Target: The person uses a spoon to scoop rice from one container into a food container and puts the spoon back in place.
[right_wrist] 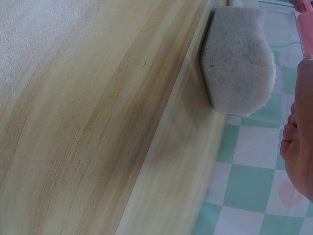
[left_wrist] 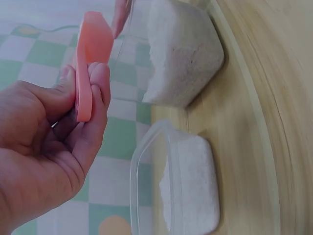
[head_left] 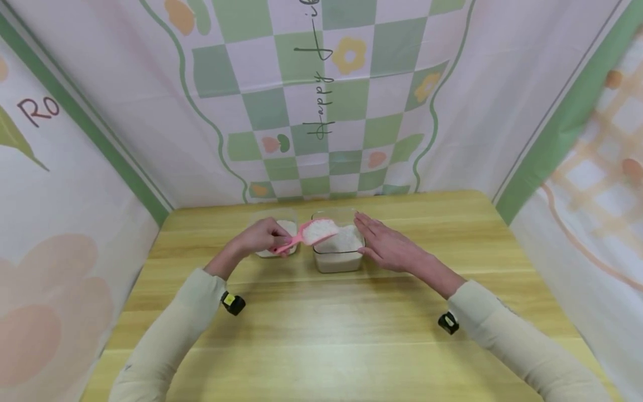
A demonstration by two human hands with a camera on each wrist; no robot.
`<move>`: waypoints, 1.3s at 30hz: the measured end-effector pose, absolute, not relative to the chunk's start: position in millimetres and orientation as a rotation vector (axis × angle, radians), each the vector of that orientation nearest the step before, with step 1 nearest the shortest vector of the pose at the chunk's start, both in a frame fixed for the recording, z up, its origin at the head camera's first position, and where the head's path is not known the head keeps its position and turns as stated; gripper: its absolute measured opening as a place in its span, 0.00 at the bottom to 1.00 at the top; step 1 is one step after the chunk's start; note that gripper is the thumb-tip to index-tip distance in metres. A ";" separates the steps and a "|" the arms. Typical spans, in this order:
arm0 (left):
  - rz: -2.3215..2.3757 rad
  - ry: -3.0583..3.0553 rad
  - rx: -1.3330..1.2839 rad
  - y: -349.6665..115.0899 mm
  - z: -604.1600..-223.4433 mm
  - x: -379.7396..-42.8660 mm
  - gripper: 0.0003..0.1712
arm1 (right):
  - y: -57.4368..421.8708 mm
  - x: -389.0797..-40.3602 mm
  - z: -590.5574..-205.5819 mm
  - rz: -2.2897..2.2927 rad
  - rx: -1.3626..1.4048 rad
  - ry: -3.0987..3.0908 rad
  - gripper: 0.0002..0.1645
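My left hand (head_left: 258, 237) pinches the handle of a pink scoop (head_left: 300, 237) between thumb and fingers. White grains, which look like rice, fill the scoop. Its bowl hangs over the left side of a clear container (head_left: 339, 263) holding more of these grains. Beneath my left hand stands a second clear container (left_wrist: 195, 181), with white contents at a lower level. My right hand (head_left: 392, 245), its fingers straight, is at the right rim of the fuller container; whether it touches the glass is hard to tell. In the right wrist view that hand (right_wrist: 301, 132) is partly cut off.
Both containers stand near the far edge of a wooden table (head_left: 321, 335). Behind it hangs a curtain with a green and white check (head_left: 346, 100). Patterned cloths also hang at the left and right. Small black devices are attached at both sleeve cuffs.
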State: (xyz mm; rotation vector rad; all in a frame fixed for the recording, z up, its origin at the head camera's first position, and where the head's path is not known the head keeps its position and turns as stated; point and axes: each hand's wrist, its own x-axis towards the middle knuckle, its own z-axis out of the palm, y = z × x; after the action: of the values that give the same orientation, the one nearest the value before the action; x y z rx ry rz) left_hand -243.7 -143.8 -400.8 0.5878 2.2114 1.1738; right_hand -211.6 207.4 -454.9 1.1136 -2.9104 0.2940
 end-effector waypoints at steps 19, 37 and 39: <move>1.178 2.371 0.453 -209.4 -397.4 -245.2 0.15 | 207.5 -212.0 -453.8 0.290 1.119 -2.895 0.42; 0.837 2.692 0.401 -208.3 -409.6 -249.4 0.13 | 207.1 -208.4 -452.4 0.261 1.110 -2.902 0.42; 0.810 2.700 0.395 -206.8 -410.9 -250.5 0.14 | 207.0 -208.7 -451.7 0.261 1.110 -2.905 0.42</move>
State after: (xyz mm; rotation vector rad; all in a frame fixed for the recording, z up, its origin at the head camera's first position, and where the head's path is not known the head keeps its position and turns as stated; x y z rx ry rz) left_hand -250.5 -206.8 -410.9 0.3946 2.7000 0.8099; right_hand -208.7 207.0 -451.7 1.1097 -2.9047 0.2610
